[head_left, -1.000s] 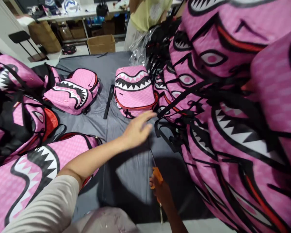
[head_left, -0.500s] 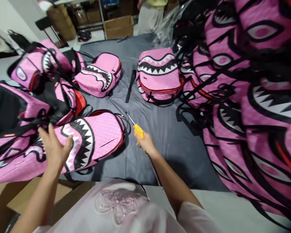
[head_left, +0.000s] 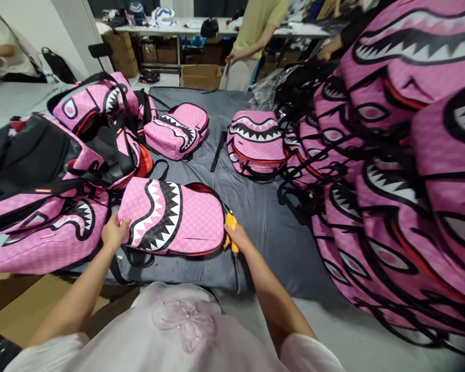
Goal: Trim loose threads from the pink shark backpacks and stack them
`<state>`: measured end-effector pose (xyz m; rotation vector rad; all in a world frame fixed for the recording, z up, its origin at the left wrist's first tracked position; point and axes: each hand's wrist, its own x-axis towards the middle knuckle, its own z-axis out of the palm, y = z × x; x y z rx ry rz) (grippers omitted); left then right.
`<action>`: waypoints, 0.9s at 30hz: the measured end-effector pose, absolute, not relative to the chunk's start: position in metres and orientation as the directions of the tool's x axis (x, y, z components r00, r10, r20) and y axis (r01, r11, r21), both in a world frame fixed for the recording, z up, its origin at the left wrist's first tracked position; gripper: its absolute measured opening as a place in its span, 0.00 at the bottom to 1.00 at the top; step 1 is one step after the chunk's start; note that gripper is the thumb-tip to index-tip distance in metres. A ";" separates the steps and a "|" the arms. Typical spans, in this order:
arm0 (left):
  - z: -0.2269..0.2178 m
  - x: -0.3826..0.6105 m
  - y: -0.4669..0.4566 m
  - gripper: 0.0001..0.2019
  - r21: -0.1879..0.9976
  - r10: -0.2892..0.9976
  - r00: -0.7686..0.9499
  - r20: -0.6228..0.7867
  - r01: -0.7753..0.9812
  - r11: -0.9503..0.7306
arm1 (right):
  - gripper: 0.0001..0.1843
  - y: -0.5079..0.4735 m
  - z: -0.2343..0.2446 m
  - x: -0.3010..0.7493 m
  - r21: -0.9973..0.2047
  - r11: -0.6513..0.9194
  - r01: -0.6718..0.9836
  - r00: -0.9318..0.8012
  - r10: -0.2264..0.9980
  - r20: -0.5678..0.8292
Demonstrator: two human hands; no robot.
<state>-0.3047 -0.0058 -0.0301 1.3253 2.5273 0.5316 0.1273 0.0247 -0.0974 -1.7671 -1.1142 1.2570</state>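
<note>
A pink backpack point(head_left: 201, 217) with a black-and-white shark mouth lies flat before me on the dark grey cloth. My left hand point(head_left: 114, 232) pinches the edge at its left end. In my right hand point(head_left: 238, 237) is a yellow-handled corded tool point(head_left: 231, 223), held against the backpack's rounded right end. The tool's thin metal tip is mostly hidden there. Left of my left hand lies another pink backpack point(head_left: 67, 240).
Several pink backpacks are heaped on the right point(head_left: 391, 253). A smaller pink bag point(head_left: 258, 139) and another point(head_left: 178, 132) lie farther back. A co-worker in a yellow top point(head_left: 256, 31) stands across the table. An open cardboard box point(head_left: 42, 305) is at lower left.
My left hand has closed on the backpack's left edge, and the backpack now lies apart from the one beside it. The tool has come against its right end. My view has tilted up.
</note>
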 end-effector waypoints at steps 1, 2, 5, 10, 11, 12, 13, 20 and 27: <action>-0.024 -0.301 0.010 0.26 0.432 0.876 -0.483 -0.008 0.788 0.439 | 0.12 -0.002 -0.102 0.130 -0.866 -0.439 0.242 0.186 0.896 -0.402; -0.016 -0.294 0.029 0.25 0.443 0.918 -0.395 0.027 0.828 0.344 | 0.13 -0.029 -0.108 0.132 -0.843 -0.492 0.218 0.216 0.867 -0.450; 0.007 -0.253 0.094 0.24 0.477 0.982 -0.155 0.108 0.875 0.086 | 0.17 -0.109 -0.122 0.136 -0.802 -0.587 0.107 0.190 0.804 -0.563; -0.005 -0.111 0.098 0.40 0.544 0.949 0.289 0.125 0.780 -0.310 | 0.21 -0.198 -0.119 0.160 -0.753 -0.658 -0.018 0.482 0.654 -0.583; -0.018 -0.084 0.071 0.43 0.569 0.900 0.427 0.090 0.719 -0.398 | 0.20 -0.208 -0.119 0.164 -0.755 -0.651 -0.074 0.538 0.611 -0.580; -0.032 -0.061 0.040 0.47 0.628 0.820 0.570 0.045 0.622 -0.467 | 0.19 -0.215 -0.120 0.166 -0.747 -0.651 -0.135 0.562 0.571 -0.599; -0.049 -0.044 0.007 0.50 0.673 0.767 0.642 0.013 0.562 -0.482 | 0.18 -0.220 -0.124 0.166 -0.725 -0.661 -0.192 0.542 0.544 -0.640; -0.114 -0.006 -0.063 0.26 0.664 0.840 0.541 -0.047 0.645 -0.378 | 0.17 -0.210 -0.164 0.128 -0.687 -0.683 -0.249 0.054 0.698 -0.714; 0.010 0.019 -0.020 0.12 0.458 0.737 0.669 0.099 0.627 -0.631 | 0.35 -0.211 -0.142 0.176 -0.787 -0.527 -0.319 0.066 0.817 -0.574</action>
